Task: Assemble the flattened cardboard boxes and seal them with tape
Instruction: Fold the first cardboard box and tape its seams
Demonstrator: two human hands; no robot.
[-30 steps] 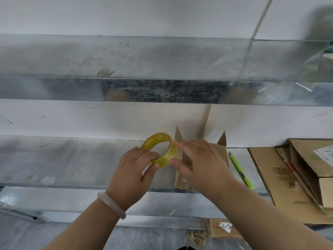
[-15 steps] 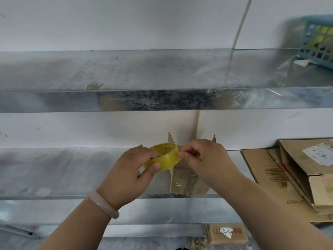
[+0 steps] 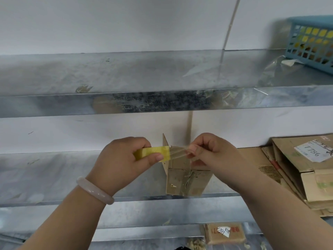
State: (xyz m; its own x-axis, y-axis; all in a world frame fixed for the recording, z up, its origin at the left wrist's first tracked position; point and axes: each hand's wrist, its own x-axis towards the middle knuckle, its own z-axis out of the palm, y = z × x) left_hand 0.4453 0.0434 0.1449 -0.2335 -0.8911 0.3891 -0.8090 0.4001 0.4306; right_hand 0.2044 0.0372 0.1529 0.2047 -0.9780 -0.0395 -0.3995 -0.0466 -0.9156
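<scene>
our left hand clenches the yellow tape roll edge-on, bracing it so the strip peels cleanly. at its 3 o'clock our right hand pinches the clear tape end, pulled taut between them. the small cardboard box stands on the metal shelf at the strip's 6 o'clock, ready for sealing. flattened boxes wait at its 3 o'clock.

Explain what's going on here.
A person is taping boxes at a metal shelf. The left hand grips a yellow tape roll while the right hand pinches its free end, a short clear strip stretched between them. Right behind the strip a small cardboard box stands on the shelf, flaps up. Flattened boxes lie to the right.
</scene>
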